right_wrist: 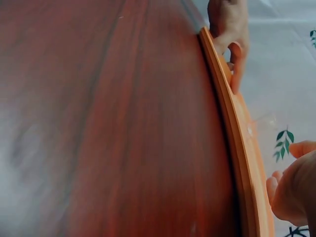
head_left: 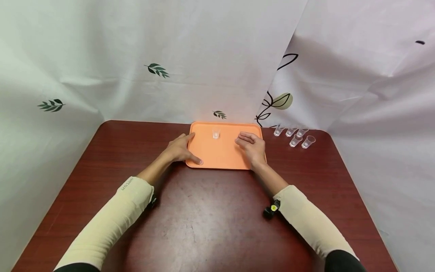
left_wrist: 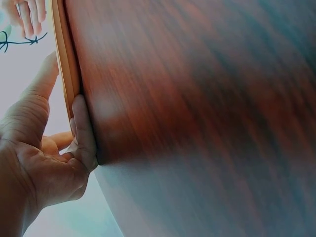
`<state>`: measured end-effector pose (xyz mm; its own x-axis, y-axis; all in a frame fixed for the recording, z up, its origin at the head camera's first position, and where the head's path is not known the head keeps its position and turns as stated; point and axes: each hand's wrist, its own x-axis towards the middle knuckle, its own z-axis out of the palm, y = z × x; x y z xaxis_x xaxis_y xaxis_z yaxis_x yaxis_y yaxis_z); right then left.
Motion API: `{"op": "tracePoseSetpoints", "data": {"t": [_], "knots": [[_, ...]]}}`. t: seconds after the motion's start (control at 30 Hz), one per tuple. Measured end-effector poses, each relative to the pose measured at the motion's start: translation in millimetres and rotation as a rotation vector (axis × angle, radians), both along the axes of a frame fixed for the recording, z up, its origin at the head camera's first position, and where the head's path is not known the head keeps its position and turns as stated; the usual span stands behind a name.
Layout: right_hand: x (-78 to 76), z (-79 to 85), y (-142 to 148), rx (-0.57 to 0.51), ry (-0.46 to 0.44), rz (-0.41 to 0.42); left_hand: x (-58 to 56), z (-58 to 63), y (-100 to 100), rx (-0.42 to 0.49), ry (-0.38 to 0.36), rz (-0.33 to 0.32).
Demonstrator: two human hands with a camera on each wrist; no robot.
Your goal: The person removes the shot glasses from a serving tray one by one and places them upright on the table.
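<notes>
An orange tray [head_left: 217,155] lies at the back of the table, with one small clear cup [head_left: 216,133] standing on it near the far rim. My left hand [head_left: 181,148] holds the tray's left end, thumb over the near corner. In the left wrist view, the left hand [left_wrist: 44,153] has its thumb inside the rim and other fingers around the outer side. Over the tray's right part is my right hand [head_left: 252,147], fingers extended together and holding nothing. The right wrist view shows the right hand [right_wrist: 296,190] beside the tray with its thumb apart from its fingers.
Several clear cups [head_left: 296,140] stand grouped on the table to the right of the tray. The dark red-brown table [head_left: 210,219] reaches a white curtain [head_left: 170,45] with leaf prints, which hangs behind and at both sides.
</notes>
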<state>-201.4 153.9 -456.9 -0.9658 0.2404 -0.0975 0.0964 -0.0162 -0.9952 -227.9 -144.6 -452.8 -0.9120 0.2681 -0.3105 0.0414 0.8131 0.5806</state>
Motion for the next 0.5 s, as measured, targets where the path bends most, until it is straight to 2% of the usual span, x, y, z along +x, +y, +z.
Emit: {"op": "tracePoseSetpoints", "data": {"t": [0.13,0.2,0.5], "knots": [[-6.9,0.5,-15.3,0.027,-0.004,0.040,-1.2,0.5,-1.1,-0.004,0.007,-0.005],[-9.6,-0.1,-22.0,0.029,-0.007,0.065,-4.3,-2.9,-2.1,-0.010,0.013,-0.004],[-22.7,-7.1,-46.0,0.038,-0.017,0.123,-2.8,1.6,-0.2,-0.013,0.000,-0.007]]}}
